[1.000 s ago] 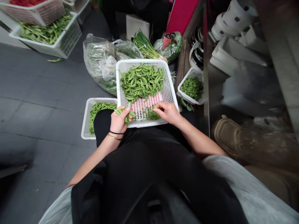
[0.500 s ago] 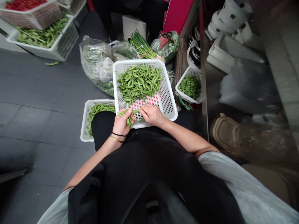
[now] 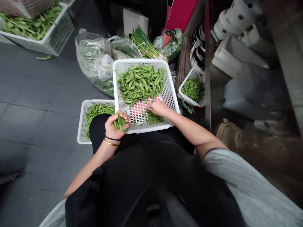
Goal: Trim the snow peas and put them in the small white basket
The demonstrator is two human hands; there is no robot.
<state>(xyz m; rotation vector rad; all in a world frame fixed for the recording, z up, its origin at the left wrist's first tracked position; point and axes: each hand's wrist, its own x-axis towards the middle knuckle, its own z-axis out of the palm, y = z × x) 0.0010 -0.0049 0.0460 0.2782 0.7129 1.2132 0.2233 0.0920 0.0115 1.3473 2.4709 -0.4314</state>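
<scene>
A white perforated basket (image 3: 174, 104) rests on my lap with a heap of green pea pods (image 3: 140, 83) at its far side. My left hand (image 3: 117, 124), beyond the basket's near left corner, is closed around a small bunch of pea pods (image 3: 120, 122). Inside the basket, just short of the heap, is my right hand (image 3: 158, 107), its fingers drawn together and pointing left; anything between the fingertips is too small to make out. Below that hand lies a little pile of thin green trimmings (image 3: 153, 118).
A second white basket (image 3: 81, 126) of pods sits on the floor by my left knee. Bagged greens (image 3: 92, 56), spring onions (image 3: 149, 47) and scissors (image 3: 170, 32) on a bag lie ahead. A small basket of leaves (image 3: 193, 88) stands right, beside a metal edge (image 3: 207, 78).
My hands have parted. The left, still holding pods, has moved left and nearer to me; the right has moved forward and right toward the heap, uncovering the trimmings. The view has shifted slightly.
</scene>
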